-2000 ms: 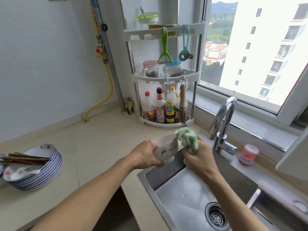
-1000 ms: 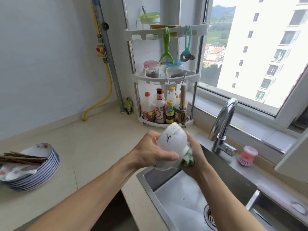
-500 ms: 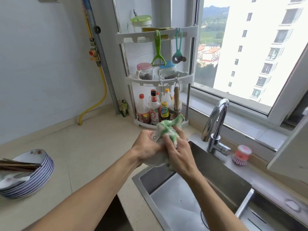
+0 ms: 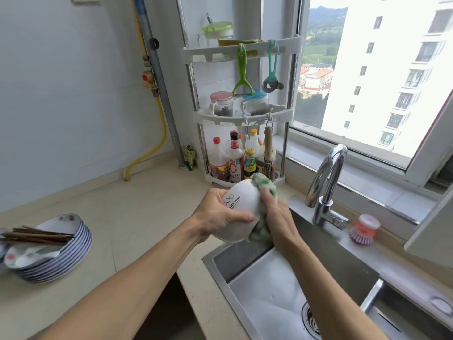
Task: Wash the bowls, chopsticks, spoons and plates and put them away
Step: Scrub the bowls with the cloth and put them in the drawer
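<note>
step: scrubbing outside of bowl [image 4: 241, 212] | left hand [image 4: 215, 217] grip clasps bowl, right hand [image 4: 277, 219] grip clutches cloth [image 4: 263, 185] | next, probably: rinse under faucet [image 4: 326, 182]

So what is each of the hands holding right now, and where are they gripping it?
The left hand grips the white bowl round its outer wall. The right hand presses a green-and-white cloth against the bowl's side.

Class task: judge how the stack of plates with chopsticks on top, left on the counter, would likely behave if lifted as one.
The stack of plates looks several deep, so probably heavy and breakable. The chopsticks lie loose across the top plate and would likely roll or slide off if tilted.
</note>
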The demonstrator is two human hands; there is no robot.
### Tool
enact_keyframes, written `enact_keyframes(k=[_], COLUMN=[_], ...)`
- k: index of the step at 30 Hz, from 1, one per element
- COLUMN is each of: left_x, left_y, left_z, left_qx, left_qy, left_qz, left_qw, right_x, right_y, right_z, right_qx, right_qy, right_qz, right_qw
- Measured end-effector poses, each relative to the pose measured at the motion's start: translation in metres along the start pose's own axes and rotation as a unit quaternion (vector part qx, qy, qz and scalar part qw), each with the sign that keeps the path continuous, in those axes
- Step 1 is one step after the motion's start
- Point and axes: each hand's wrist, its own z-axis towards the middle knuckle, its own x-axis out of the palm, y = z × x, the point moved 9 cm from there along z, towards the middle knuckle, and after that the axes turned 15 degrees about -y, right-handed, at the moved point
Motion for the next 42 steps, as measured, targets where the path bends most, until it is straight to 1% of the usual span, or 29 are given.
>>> enact_keyframes(k=[1,2,3,4,5,6,8,9,11,13,15,17,19,20,22,23,24,25,27,28,30,32,33,34,37,38,39,40,42], left_x=[-0.002,-0.003,-0.002,-0.002,-0.001,0.0,0.0,-0.001,-0.002,0.0,0.001,0.002,0.001,0.002,0.0,0.0,0.001,0.003,0.003,0.001,-0.005,-0.011,-0.012,-0.013,-0.011,-0.012,-0.013,-0.014,-0.015], left_y=[0.0,0.0,-0.001,-0.002,-0.004,-0.006,-0.012,-0.017,-0.025,-0.028,-0.027,-0.027,-0.021,-0.019,-0.016,-0.016,-0.016,-0.017,-0.017,-0.016,-0.012,-0.01,-0.01,-0.011,-0.012,-0.013,-0.014,-0.015,-0.017], left_z=[0.001,0.001,0.001,0.0,-0.002,-0.005,-0.011,-0.013,-0.013,-0.009,-0.001,0.003,0.005,0.004,0.004,0.003,0.001,-0.003,-0.009,-0.011,-0.011,-0.009,-0.009,-0.009,-0.014,-0.014,-0.012,-0.01,-0.006], left_qx=[-0.002,-0.002,0.001,0.006,0.013,0.021,0.039,0.05,0.061,0.053,0.033,0.009,-0.004,-0.004,0.008,0.016,0.021,0.025,0.028,0.025,0.018,0.015,0.015,0.018,0.026,0.027,0.028,0.029,0.033], left_qy=[-0.008,-0.01,-0.006,0.006,0.017,0.029,0.044,0.05,0.08,0.113,0.118,0.096,0.083,0.078,0.057,0.047,0.044,0.047,0.058,0.059,0.044,0.026,0.022,0.023,0.024,0.016,0.006,-0.006,-0.018], left_qz=[-0.013,-0.018,-0.015,-0.006,0.002,0.006,-0.008,-0.02,-0.028,0.021,0.067,0.066,0.049,0.035,0.011,0.005,0.0,0.001,0.003,-0.001,-0.02,-0.039,-0.04,-0.036,-0.019,-0.018,-0.019,-0.02,-0.015], left_qw=[1.0,1.0,1.0,1.0,1.0,0.999,0.998,0.997,0.995,0.992,0.99,0.993,0.995,0.996,0.998,0.999,0.999,0.999,0.998,0.998,0.999,0.999,0.999,0.999,0.999,0.999,0.999,0.999,0.999], right_x=[0.009,0.014,0.016,0.014,0.01,0.004,0.004,0.003,0.007,0.009,0.007,0.0,-0.005,-0.003,0.01,0.017,0.018,0.013,0.004,0.001,0.005,0.016,0.019,0.018,0.006,0.003,0.004,0.009,0.021], right_y=[0.007,0.009,0.003,-0.002,-0.01,-0.023,-0.038,-0.039,-0.041,-0.048,-0.047,-0.035,-0.012,0.006,0.029,0.029,0.027,0.026,0.021,0.02,0.026,0.033,0.027,0.021,0.004,0.001,0.003,0.011,0.021], right_z=[-0.01,-0.017,-0.021,-0.022,-0.018,-0.013,-0.01,-0.013,-0.017,-0.014,-0.008,0.0,0.002,-0.004,-0.022,-0.027,-0.028,-0.024,-0.008,-0.002,-0.003,-0.013,-0.017,-0.017,-0.002,0.002,0.001,-0.003,-0.012], right_qx=[-0.07,-0.113,-0.113,-0.075,-0.011,0.073,0.209,0.244,0.276,0.283,0.264,0.196,0.069,-0.019,-0.186,-0.213,-0.203,-0.162,-0.034,0.001,-0.027,-0.134,-0.158,-0.158,0.022,0.054,0.047,0.013,-0.097], right_qy=[0.013,0.02,0.015,0.005,-0.005,-0.012,0.008,0.014,0.006,-0.016,-0.046,-0.071,-0.076,-0.065,-0.013,0.014,0.02,0.008,-0.01,-0.005,0.032,0.045,0.053,0.052,0.023,0.015,0.021,0.028,0.041], right_qz=[-0.029,-0.04,-0.033,-0.001,0.055,0.125,0.243,0.275,0.322,0.333,0.308,0.232,0.125,0.075,-0.041,-0.075,-0.067,-0.025,0.06,0.068,0.044,-0.017,-0.045,-0.044,0.05,0.058,0.049,0.041,-0.002], right_qw=[0.997,0.993,0.993,0.997,0.998,0.989,0.947,0.93,0.906,0.899,0.913,0.95,0.987,0.995,0.982,0.974,0.977,0.986,0.998,0.998,0.998,0.99,0.985,0.985,0.998,0.997,0.997,0.999,0.994])
